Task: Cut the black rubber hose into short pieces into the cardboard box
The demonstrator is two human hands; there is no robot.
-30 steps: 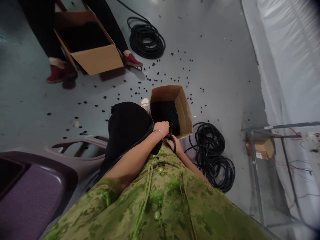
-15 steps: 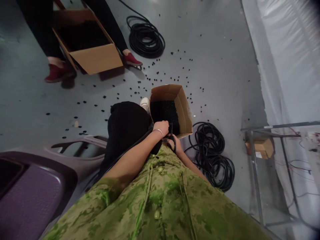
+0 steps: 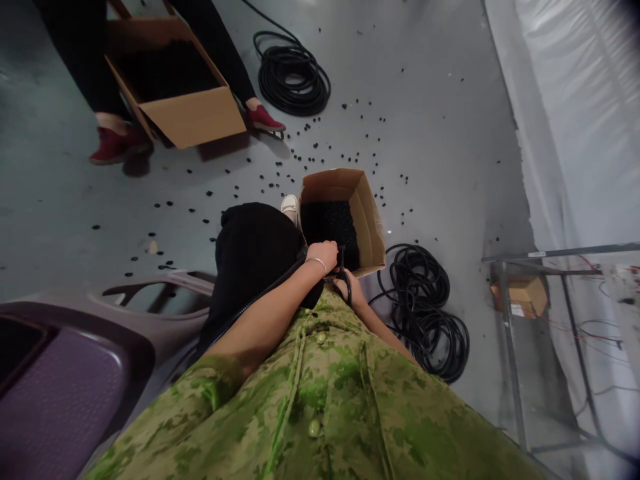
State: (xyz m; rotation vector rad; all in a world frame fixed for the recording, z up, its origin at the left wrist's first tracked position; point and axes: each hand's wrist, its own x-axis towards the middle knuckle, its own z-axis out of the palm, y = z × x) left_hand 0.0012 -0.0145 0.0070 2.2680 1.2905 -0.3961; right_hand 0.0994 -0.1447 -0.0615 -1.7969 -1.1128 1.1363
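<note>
Writing: none readable on the cardboard box (image 3: 371, 220).
Left hand (image 3: 324, 255): fist closed around the black hose (image 3: 341, 261), at the box's near edge.
Right hand (image 3: 349, 289): just below, fingers wrapped on the same hose.
Room: hose coil (image 3: 425, 313) right, open floor (image 3: 440, 133) beyond.

Hose (image 3: 343, 272): black, thin, looped, gripped between both hands just beside the box.
Box (image 3: 373, 220): open cardboard, filled with black bits.
</note>
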